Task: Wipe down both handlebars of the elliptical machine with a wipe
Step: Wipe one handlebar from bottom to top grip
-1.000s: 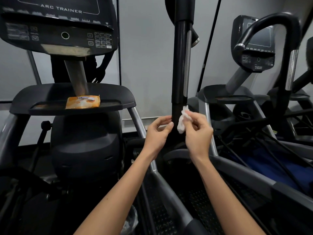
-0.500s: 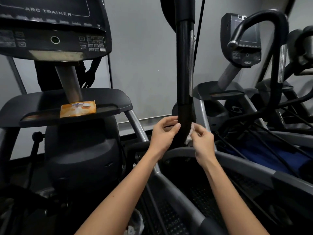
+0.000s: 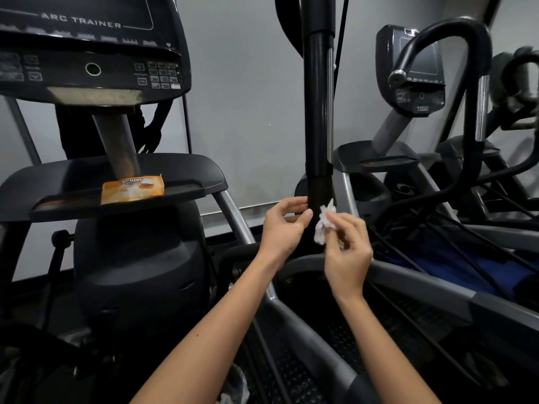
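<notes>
Grey wall (image 3: pixel 248 97) behind; right hand (image 3: pixel 347 252) pinches wipe (image 3: pixel 323 225) beside handlebar (image 3: pixel 318 112) — left hand (image 3: pixel 284 225) loosely curled, empty.

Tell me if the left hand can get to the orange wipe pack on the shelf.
Probably yes. The left hand sits by the handlebar holding nothing, and the wipe pack lies uncovered on the shelf to its left, nothing between.

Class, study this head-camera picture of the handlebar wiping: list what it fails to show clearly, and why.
- Top of the handlebar: cut off by the head view's upper edge.
- The wipe, pinched by the right hand: contact with the handlebar cannot be judged from this angle.
- The left hand: fingertips reach the handlebar's edge, grip unclear.
- The packet small print and console keypad labels: too small.
</notes>
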The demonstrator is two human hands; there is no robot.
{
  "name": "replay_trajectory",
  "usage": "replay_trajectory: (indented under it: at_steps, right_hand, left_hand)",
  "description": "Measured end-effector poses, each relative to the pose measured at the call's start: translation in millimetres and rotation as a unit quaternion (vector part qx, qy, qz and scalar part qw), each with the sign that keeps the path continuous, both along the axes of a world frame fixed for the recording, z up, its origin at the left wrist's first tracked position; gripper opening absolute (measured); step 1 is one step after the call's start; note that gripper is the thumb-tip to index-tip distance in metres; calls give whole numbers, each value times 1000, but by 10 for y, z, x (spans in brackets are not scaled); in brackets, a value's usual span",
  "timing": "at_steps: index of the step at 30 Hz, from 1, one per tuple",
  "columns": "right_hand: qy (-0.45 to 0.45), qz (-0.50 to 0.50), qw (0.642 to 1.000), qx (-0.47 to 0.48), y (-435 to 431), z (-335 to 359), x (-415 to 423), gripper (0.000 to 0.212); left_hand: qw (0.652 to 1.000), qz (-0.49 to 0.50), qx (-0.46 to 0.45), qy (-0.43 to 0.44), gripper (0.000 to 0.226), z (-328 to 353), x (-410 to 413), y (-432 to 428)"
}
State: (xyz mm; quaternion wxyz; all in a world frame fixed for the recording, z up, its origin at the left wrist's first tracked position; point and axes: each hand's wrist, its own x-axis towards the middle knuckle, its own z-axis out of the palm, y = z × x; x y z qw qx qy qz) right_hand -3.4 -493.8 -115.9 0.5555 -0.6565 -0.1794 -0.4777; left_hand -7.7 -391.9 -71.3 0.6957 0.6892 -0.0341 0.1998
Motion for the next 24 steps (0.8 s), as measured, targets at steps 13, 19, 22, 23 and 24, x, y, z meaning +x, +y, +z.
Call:
replay_trajectory:
  at_steps: [13, 19, 22, 23, 24]
  right_hand:
    - [298, 242, 920, 75, -142, 193, 244, 29]
    - [246, 176, 935, 185, -48, 137, 52, 24]
    - [161, 145, 964, 151, -20, 282, 69, 24]
    - [149, 143, 969, 136, -15, 345, 99, 22]
    - [151, 143, 969, 133, -11, 416, 145, 20]
  left_hand:
    - [1000, 22, 15, -12, 21, -6, -15, -26]
    - [1000, 10, 16, -13, 19, 12, -29, -16]
    - [1000, 12, 20, -17, 20, 10, -28, -10]
    - [1000, 11, 21, -17, 21, 13, -29, -11]
    - [1000, 10, 20, -17, 20, 19, -25, -10]
